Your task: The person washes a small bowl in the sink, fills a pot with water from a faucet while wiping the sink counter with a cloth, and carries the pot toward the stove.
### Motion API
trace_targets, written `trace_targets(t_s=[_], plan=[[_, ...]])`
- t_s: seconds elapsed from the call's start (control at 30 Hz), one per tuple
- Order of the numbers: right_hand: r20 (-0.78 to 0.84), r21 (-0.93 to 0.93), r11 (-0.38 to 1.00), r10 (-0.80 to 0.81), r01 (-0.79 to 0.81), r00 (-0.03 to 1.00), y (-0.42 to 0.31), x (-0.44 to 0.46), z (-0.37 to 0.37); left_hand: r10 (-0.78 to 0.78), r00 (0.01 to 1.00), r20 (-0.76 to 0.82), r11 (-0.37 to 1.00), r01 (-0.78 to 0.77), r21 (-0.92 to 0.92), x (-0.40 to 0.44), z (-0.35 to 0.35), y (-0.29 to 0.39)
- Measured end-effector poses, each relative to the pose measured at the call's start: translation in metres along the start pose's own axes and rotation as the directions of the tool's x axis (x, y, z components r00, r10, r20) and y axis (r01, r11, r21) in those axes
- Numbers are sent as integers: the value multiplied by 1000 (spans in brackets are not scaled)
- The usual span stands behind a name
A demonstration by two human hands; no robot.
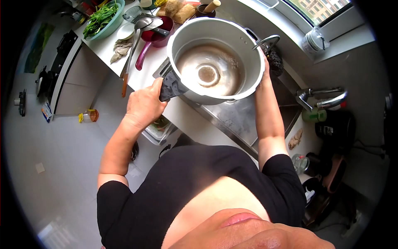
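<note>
A large grey metal pressure cooker pot (188, 35), without a lid, is held up in front of me over the counter and the sink edge, its mouth tilted toward me. A little cloudy liquid with pale bits along one side appears to lie in its bottom. My left hand (145, 104) is closed round the pot's black handle (172, 86). Against the pot's right side rests my right hand (264, 70), gripping the wall; its fingers are mostly hidden behind the pot.
Under the pot lies a steel sink (234, 120), with a faucet (317, 96) to its right. On the left counter are a maroon saucepan (156, 38), a ladle (142, 24), a cloth (120, 50) and a basin of greens (118, 18). A jar (316, 40) stands on the windowsill.
</note>
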State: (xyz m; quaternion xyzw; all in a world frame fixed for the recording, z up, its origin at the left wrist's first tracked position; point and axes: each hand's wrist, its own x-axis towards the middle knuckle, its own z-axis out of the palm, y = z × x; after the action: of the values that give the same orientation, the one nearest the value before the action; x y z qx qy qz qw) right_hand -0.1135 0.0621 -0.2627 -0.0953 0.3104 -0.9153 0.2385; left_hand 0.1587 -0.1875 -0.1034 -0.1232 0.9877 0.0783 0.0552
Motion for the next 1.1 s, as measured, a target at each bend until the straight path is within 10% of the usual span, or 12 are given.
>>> trace_targets(t_s=[0.57, 1.1], plan=[[-16, 115, 992, 48, -46, 999, 37, -47, 6, 85, 991, 102, 963, -108, 247, -14, -66, 5], [171, -79, 983, 177, -165, 969, 48, -99, 122, -211, 962, -175, 977, 202, -67, -192, -41, -46]])
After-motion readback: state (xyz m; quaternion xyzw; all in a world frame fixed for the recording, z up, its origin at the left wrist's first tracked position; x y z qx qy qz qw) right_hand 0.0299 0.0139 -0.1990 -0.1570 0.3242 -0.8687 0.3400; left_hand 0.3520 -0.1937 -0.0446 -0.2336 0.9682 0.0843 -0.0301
